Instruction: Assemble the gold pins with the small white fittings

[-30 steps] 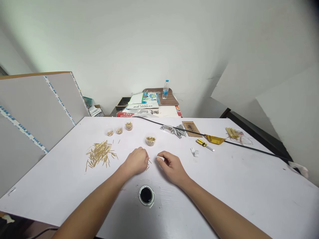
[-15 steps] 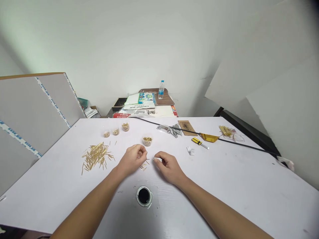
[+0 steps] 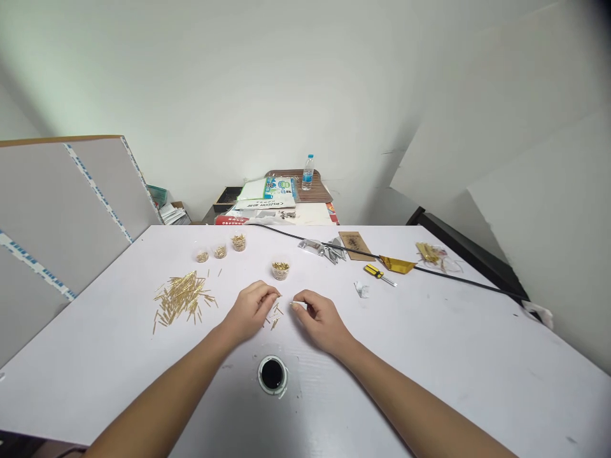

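Observation:
My left hand (image 3: pixel 251 310) is closed in a pinch, with the small tip of a brass pin (image 3: pixel 280 295) showing at its fingertips. Opposite it, my right hand (image 3: pixel 322 320) grips a thin, pale, stick-like piece (image 3: pixel 298 303), mostly hidden by the fingers. On the table between and below the hands lie several loose brass pins (image 3: pixel 275 323). Just beyond them stands a small clear cup of brass parts (image 3: pixel 280 272). Nearer to me sits a round pot with black contents (image 3: pixel 272 374). A big heap of brass pins (image 3: pixel 181 298) spreads to the left.
Three small cups (image 3: pixel 219 252) of brass parts stand at the back left. On the right are a yellow screwdriver (image 3: pixel 380 275), a crumpled scrap (image 3: pixel 361 289), a brown card (image 3: pixel 356 245), silvery bags (image 3: pixel 329 250) and a long black cable (image 3: pixel 468 278). A grey panel (image 3: pixel 42 216) borders the left side.
My left fingers have lifted slightly off the loose pins, uncovering more of them. My right hand keeps its grip nearly in place. The whole view has shifted a little.

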`<state>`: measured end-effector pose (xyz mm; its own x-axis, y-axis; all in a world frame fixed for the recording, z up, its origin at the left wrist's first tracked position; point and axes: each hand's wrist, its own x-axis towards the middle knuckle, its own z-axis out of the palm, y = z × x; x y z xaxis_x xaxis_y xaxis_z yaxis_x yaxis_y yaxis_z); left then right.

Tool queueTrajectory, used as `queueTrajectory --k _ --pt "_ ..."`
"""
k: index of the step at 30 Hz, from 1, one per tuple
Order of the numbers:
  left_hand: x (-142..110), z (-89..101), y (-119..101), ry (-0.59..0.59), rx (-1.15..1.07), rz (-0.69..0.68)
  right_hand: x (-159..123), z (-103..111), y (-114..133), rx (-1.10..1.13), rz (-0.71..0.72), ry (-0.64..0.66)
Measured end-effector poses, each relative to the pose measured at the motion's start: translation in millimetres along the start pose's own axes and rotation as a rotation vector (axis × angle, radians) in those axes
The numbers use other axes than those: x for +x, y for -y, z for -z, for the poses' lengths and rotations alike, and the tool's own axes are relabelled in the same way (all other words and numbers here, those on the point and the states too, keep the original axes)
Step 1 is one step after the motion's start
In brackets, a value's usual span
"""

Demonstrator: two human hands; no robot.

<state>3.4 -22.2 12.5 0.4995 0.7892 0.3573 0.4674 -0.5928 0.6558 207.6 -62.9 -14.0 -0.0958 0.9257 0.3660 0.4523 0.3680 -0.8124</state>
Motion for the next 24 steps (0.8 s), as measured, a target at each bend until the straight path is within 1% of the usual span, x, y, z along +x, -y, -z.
queueTrajectory --k 3,8,15,24 --pt "-1.6 -1.6 -2.1 0.034 0.030 -0.027 -0.6 0.9 -0.2 0.007 0.028 -0.001" --pt "-1.6 -6.1 -0.4 0.085 -0.018 -0.031 -1.9 0.8 0.5 0.000 0.089 -0.028" --pt "1.7 -9.9 -0.6 0.071 -0.039 -0.070 0.0 -2.3 5.6 -0.054 0.125 -0.056" --pt "0.7 -10.0 -3.2 0.065 -0.070 -0.071 0.7 -3.8 4.3 -0.061 0.139 -0.071"
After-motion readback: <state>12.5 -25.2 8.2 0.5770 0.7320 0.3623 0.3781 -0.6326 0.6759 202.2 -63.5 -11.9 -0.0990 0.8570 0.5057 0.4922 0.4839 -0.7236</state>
